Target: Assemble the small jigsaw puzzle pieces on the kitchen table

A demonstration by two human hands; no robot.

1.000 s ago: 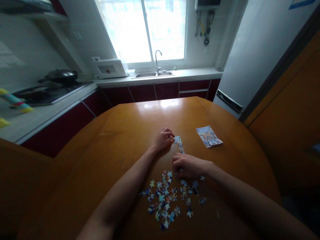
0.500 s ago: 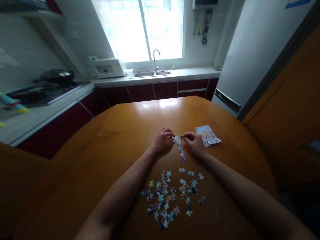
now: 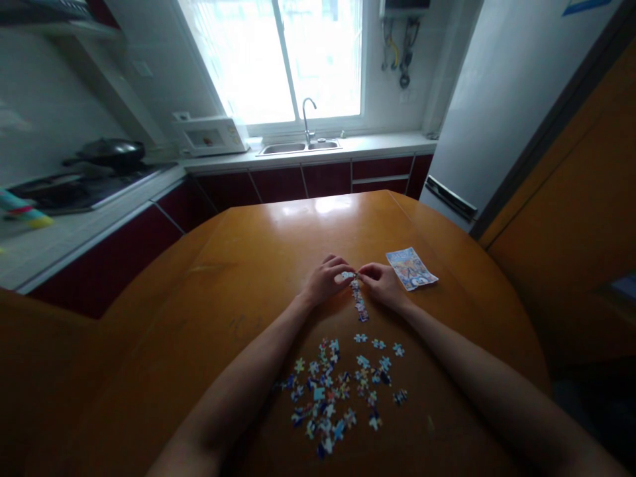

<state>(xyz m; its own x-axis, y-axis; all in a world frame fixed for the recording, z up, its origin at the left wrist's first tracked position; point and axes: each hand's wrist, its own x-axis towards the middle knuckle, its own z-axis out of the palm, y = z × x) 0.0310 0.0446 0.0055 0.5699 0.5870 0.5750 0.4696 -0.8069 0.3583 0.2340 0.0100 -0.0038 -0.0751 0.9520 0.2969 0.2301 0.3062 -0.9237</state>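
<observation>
Left hand [image 3: 325,281] and right hand [image 3: 385,285] meet at the far end of the strip [image 3: 360,307], fingertips nearly together. Left has thumb and fingers curled over that end, covering part of it; I can't tell whether it grips or just presses. Right has thumb and index brought together at the strip's right side; contact spot is too small on my feed to say if a piece sits between them. Strip is joined puzzle pieces, flat on the table [image 3: 238,265], running from the fingertips back toward the wearer. Loose pieces [image 3: 328,392] lie spread nearer the wearer, between the forearms, well apart from both hands. I count three in a loose row at the heap's far right. Picture sheet [image 3: 411,269] lies just beside the right hand, on its right, slightly askew.
</observation>
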